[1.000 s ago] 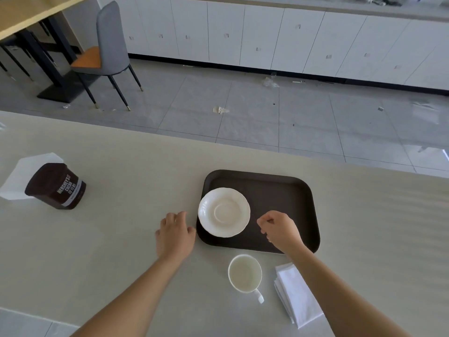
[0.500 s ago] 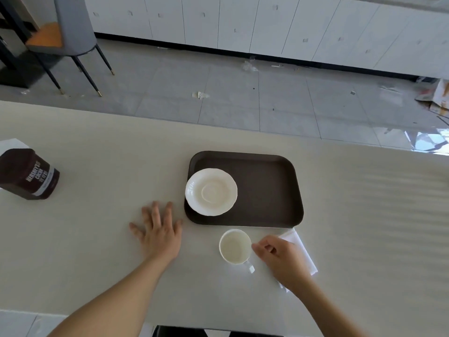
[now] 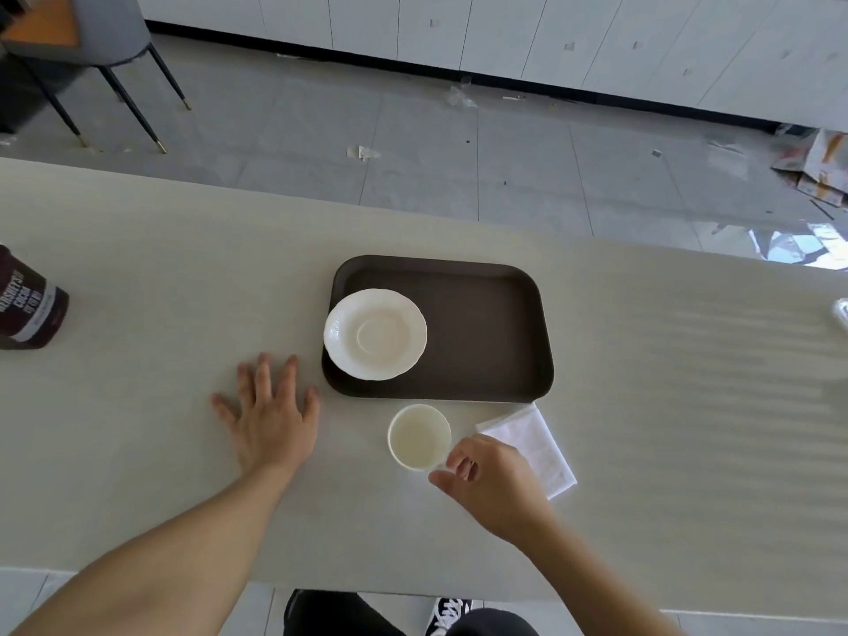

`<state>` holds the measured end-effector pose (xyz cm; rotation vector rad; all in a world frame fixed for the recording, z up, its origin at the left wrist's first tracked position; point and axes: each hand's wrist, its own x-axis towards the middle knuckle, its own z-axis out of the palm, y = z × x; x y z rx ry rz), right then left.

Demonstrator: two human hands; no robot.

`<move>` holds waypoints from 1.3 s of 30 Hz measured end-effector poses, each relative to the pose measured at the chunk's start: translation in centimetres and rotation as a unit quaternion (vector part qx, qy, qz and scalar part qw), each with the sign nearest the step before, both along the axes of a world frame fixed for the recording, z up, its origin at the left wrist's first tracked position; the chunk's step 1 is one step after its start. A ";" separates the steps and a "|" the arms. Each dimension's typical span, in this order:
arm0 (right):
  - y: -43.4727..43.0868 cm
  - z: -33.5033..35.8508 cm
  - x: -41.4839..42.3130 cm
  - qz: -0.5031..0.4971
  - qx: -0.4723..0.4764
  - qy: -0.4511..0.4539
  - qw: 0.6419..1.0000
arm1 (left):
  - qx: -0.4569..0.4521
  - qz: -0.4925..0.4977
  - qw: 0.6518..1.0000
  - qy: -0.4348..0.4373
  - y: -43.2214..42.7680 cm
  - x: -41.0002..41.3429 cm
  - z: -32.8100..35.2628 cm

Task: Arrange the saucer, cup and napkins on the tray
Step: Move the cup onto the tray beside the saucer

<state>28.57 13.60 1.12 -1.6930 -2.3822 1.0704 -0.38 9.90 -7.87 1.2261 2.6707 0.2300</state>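
At the bottom edge of the frame, below the table's near edge, dark trousers and a black-and-white shoe show against the floor. From there 2 bare forearms reach up onto the pale table. The right hand sits lower center-right with its fingers curled around the handle side of the white cup; the handle itself is covered by the fingers, so the pinch looks closed on it, though the exact contact is hard to make out. The cup stands upright on the table, empty, just below the tray's near rim and not on the tray. Partly under the right hand and just right of the cup lies the folded stack of white napkins, also on the table, its upper corner close to the tray's lower right corner. The left hand lies flat at center-left, palm down, fingers spread open and holding nothing, just beside the tray's lower left corner. The dark brown tray fills the middle of the frame; the white scalloped saucer rests in its left half, its left edge overlapping the tray's rim. At the far left edge stands a brown cocoa container. Beyond the table, in the upper part of the frame, are grey floor tiles, a chair at upper left and white cabinets along the top.
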 end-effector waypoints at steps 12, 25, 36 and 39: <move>-0.5 -0.9 -0.2 -0.057 0.078 0.063 0.993 | 0.028 0.010 0.999 0.013 -0.1 0.0 -0.4; 7.6 1.0 0.1 -0.180 0.128 0.116 0.968 | 0.022 0.013 1.000 0.014 -0.2 0.1 0.1; 10.7 -1.1 -0.4 -0.127 0.150 0.072 0.978 | 0.031 0.012 0.999 0.019 -0.2 0.0 -0.6; 10.7 -1.4 -0.6 -0.127 0.150 0.072 0.978 | 0.037 0.014 0.999 0.022 -0.2 -0.1 -0.8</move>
